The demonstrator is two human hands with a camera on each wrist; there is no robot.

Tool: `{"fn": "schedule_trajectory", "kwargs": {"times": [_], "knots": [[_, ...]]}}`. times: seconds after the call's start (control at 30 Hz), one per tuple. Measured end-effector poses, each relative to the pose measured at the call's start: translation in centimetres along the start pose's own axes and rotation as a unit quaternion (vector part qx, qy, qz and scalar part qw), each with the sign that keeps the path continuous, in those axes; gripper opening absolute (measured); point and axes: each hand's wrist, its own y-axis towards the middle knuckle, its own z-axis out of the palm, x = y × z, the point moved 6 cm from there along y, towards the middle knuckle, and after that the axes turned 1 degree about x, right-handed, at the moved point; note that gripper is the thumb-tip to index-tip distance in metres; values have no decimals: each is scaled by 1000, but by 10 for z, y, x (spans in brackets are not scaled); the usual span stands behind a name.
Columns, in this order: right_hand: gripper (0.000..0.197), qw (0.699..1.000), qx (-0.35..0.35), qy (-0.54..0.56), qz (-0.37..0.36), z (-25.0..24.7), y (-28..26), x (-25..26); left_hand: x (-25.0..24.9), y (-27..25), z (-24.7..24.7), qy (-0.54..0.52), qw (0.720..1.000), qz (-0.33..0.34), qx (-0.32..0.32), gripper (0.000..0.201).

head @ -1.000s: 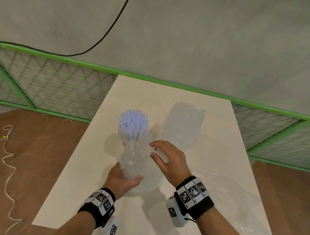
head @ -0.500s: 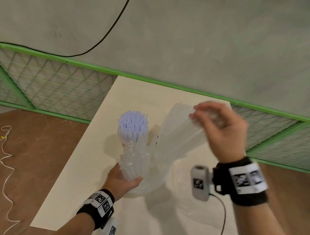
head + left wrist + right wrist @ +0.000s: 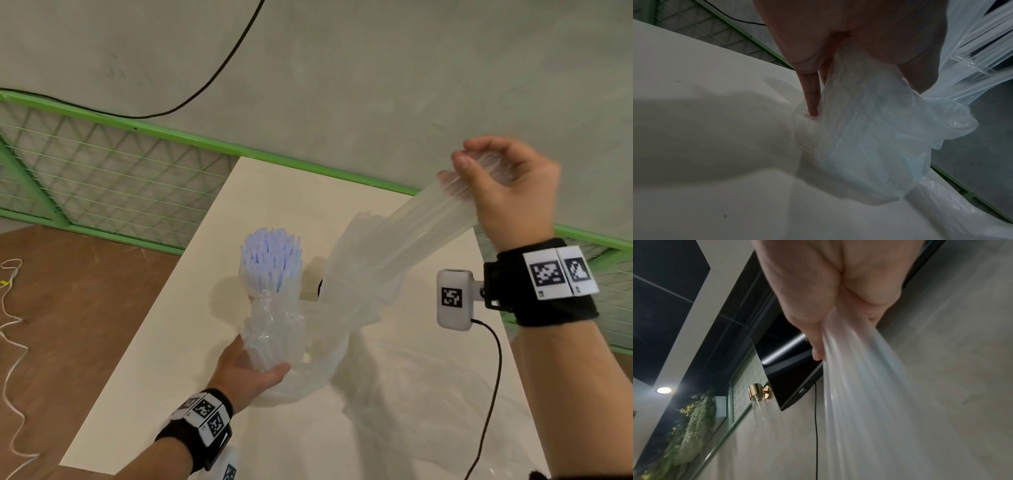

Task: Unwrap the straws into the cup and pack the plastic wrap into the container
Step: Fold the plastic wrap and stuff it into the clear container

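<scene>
Standing over the long white table, the person works with both hands on clear plastic. The left hand is low and near, its fingers curled round the crumpled lower part of a bundle of pale blue straws, which stands upright; the wrap there is bunched down into a wrinkled collar of clear film, and the straw tips poke out bare above it. From the left wrist view, one finger reaches down along the film toward the tabletop.

The right hand is raised high on the right, fingers and thumb closed in a pinch on the top end of a long clear plastic sleeve. The sleeve stretches taut, slanting down and left from that hand to the middle of the table, just right of the straws. Its lower end runs into a rounded clear plastic vessel beside the left hand; I cannot tell whether this is the cup or the container.

More loose clear film lies spread on the table's near right part. A green mesh fence runs along the far edge.
</scene>
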Motion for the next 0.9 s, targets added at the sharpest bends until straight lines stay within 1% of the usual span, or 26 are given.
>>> {"fn": "schedule_trajectory", "kwargs": {"times": [0.17,0.37,0.47,0.53,0.57,0.7,0.9], "knots": [[21,999,11,-35,-22,-4,16,0,0,0,0,1,1000,2,3,64],[18,994,53,-87,-46,0,25,4,0,1,0,12,1000,5,-3,65],[20,994,36,-78,-72,-3,28,24,0,1,1,14,1000,1,4,66],[21,994,18,-51,-92,-2,28,37,0,1,1,15,1000,4,3,65],[21,995,21,-33,-93,1,27,39,-1,1,0,14,1000,6,1,65],[20,996,72,-4,-49,25,21,23,-2,1,-1,20,1000,11,1,64],[16,989,138,-60,-2,38,13,-17,1,1,0,12,1000,5,7,61]]}}
